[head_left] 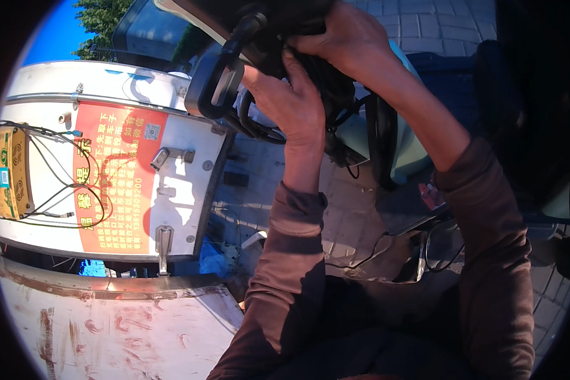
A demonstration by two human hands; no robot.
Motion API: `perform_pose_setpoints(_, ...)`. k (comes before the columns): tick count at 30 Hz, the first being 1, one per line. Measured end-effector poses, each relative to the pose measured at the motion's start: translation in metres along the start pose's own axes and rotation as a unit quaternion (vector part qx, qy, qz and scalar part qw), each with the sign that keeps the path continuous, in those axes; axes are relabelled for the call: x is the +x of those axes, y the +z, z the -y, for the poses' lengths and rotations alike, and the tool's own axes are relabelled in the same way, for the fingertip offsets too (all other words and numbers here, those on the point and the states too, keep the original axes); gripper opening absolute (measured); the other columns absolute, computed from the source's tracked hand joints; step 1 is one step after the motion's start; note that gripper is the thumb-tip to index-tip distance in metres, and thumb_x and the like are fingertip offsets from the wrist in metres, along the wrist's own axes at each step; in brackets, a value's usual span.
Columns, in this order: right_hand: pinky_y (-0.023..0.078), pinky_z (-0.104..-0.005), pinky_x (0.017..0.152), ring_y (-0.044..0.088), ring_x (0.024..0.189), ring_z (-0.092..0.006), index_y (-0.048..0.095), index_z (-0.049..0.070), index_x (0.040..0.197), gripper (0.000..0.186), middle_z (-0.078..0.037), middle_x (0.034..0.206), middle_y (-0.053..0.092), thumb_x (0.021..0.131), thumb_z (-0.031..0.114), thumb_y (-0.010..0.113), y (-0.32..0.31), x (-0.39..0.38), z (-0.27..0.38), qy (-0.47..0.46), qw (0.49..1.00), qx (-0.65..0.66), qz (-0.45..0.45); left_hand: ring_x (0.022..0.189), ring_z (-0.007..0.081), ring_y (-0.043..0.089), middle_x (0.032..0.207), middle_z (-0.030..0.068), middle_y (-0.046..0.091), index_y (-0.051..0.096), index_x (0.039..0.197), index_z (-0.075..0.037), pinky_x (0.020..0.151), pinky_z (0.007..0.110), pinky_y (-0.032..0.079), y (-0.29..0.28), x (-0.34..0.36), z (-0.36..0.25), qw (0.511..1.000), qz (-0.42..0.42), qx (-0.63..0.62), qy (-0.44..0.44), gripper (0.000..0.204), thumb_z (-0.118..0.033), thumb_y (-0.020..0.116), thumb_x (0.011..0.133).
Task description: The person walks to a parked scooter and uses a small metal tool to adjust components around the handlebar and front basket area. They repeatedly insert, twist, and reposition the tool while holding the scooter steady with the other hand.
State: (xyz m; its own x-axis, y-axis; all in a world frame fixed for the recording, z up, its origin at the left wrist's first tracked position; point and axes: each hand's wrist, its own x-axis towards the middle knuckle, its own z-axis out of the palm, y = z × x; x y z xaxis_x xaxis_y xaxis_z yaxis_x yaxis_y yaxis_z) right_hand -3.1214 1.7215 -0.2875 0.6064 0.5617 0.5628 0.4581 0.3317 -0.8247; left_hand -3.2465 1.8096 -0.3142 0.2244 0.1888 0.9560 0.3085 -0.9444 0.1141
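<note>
Both my hands are at the top of the view, at the front of a two-wheeled scooter with a pale green body panel (pixel 415 149). My left hand (pixel 291 104) is closed around a dark part beneath the black handlebar assembly (pixel 291 19), its thumb pointing up. Beside it, my right hand (pixel 354 44) curls its fingers in from the right, pinching at the same dark spot. What the fingers hold is lost in shadow. Black cables (pixel 253 126) hang below the left hand, next to a black loop-shaped part (pixel 215 85).
A white metal cabinet (pixel 190 149) with a red-orange notice (pixel 117 221) stands on the left. A yellow box (pixel 12 171) with loose black wires is fixed to it. Nearer lies a scuffed white panel (pixel 139 329). Grey paving (pixel 354 221) shows below the scooter.
</note>
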Motion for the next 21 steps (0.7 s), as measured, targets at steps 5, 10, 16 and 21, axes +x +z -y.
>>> perform_pose_setpoints(5, 0.055, -0.0523, 0.079, 0.069, 0.096, -0.0445, 0.069, 0.001, 0.109, 0.044, -0.023, 0.098, 0.073, 0.077, 0.027, 0.083, 0.004, 0.001, -0.001, 0.015, 0.999, -0.044, -0.011, 0.118, 0.0388, 0.064, 0.128, 0.0261, 0.061, 0.035, 0.149, 0.009, 0.099, 0.043, 0.049, -0.003, 0.002, -0.006, 0.998, 0.027, -0.041, -0.044, 0.063, -0.015, 0.068, 0.101)
perform_pose_setpoints(10, 0.055, -0.0524, 0.077, 0.070, 0.092, -0.0438, 0.069, 0.000, 0.105, 0.043, -0.024, 0.094, 0.073, 0.076, 0.029, 0.084, 0.005, 0.003, 0.000, 0.010, 0.998, -0.055, -0.012, 0.115, 0.0388, 0.065, 0.127, 0.0265, 0.061, 0.036, 0.147, 0.011, 0.098, 0.044, 0.049, -0.004, 0.005, -0.007, 0.998, 0.029, -0.016, -0.048, 0.063, -0.014, 0.068, 0.099)
perform_pose_setpoints(16, 0.055, -0.0526, 0.076, 0.070, 0.089, -0.0439, 0.070, -0.001, 0.102, 0.043, -0.024, 0.090, 0.073, 0.076, 0.030, 0.084, 0.004, 0.002, 0.005, 0.037, 0.998, -0.056, 0.008, 0.115, 0.0480, 0.064, 0.127, 0.0305, 0.058, 0.040, 0.144, 0.010, 0.092, 0.049, 0.054, -0.001, 0.007, -0.009, 1.000, 0.004, 0.001, -0.019, 0.061, -0.017, 0.071, 0.099)
perform_pose_setpoints(21, 0.056, -0.0525, 0.077, 0.070, 0.091, -0.0444, 0.069, -0.001, 0.103, 0.043, -0.024, 0.091, 0.073, 0.076, 0.029, 0.084, 0.006, -0.002, 0.007, 0.017, 0.999, -0.021, -0.040, 0.104, 0.0484, 0.067, 0.115, 0.0273, 0.065, 0.048, 0.135, 0.006, 0.086, 0.051, 0.055, -0.002, 0.014, -0.010, 0.996, 0.010, 0.044, -0.075, 0.068, -0.032, 0.081, 0.088)
